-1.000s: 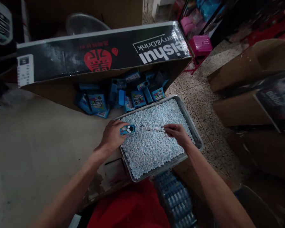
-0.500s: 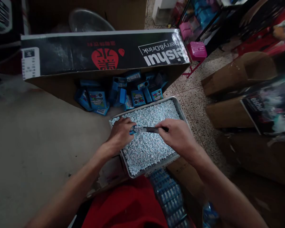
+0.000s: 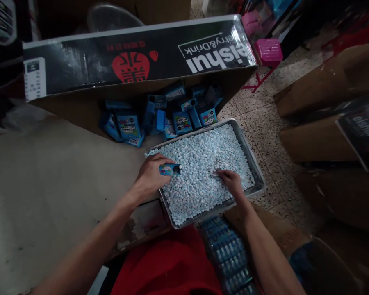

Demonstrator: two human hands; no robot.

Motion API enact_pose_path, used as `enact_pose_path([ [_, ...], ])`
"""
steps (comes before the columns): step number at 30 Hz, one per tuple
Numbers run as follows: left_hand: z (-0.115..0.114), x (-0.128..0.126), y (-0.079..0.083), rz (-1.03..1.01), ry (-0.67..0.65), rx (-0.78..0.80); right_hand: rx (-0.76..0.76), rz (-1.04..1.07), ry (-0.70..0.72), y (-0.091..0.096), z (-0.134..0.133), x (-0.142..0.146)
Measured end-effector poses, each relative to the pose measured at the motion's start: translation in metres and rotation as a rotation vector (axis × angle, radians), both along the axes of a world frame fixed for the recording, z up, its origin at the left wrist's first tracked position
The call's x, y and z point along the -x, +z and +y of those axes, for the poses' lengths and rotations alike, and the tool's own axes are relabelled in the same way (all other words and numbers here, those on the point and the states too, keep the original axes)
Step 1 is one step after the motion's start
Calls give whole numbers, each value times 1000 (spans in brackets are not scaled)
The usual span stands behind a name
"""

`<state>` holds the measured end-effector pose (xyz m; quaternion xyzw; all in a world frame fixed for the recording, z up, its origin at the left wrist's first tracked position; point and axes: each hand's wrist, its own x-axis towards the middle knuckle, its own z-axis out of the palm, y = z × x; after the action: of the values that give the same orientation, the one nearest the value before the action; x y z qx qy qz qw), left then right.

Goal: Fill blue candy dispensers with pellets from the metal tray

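Black carton [image 3: 135, 57] lies open at the back, loose blue boxes [image 3: 172, 116] piled inside; metal tray [image 3: 253, 160] of pale candies [image 3: 203, 164] in front. Half a second ago the hands met at the box mouth, now they're apart. Left hand [image 3: 150, 176] grips small blue box [image 3: 169, 169] over the tray's left side. Right hand [image 3: 233, 183] pinches thin scoop [image 3: 213, 173], tip back down in the candies.

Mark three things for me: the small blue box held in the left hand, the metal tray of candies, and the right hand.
small blue box [image 3: 170, 169]: head view, on its printed side face.
metal tray [image 3: 252, 162]: head view, on the right rim wall.
right hand [image 3: 232, 183]: head view, on the back of the hand.
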<state>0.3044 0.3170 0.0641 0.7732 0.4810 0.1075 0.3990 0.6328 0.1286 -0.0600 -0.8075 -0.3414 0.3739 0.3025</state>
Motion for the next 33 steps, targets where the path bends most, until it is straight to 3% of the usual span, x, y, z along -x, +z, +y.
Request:
enact_pose_path([
  [2, 1, 6, -5, -24, 41, 5, -19, 61, 11, -12, 20, 21],
  [5, 2, 12, -11, -91, 69, 13, -34, 217, -2, 0, 31, 22],
  [8, -2, 6, -14, -87, 40, 26, -31, 423, -19, 43, 30, 10],
  [11, -8, -8, -12, -56, 6, 12, -16, 484, 4, 93, 39, 7],
  [15, -15, -23, -3, 10, -41, -37, -34, 313, 119, 144, 62, 17],
  [19, -19, -30, 3, 58, -80, -115, -88, -25, 323, 188, 79, 36],
  [24, -21, -36, 3, 75, -91, -143, -175, -362, 491, 235, 85, 64],
  [27, -21, -37, 0, 75, -64, -116, -193, -386, 463, 244, 80, 67],
  [29, -21, -37, -1, 56, -46, -94, -189, -325, 385, 236, 67, 56],
  [31, -20, -36, -2, -3, -54, -71, -132, -235, 266, 215, 46, 32],
  [33, -19, -33, -3, -98, -46, -56, -45, -192, 121, 181, 18, 0],
])
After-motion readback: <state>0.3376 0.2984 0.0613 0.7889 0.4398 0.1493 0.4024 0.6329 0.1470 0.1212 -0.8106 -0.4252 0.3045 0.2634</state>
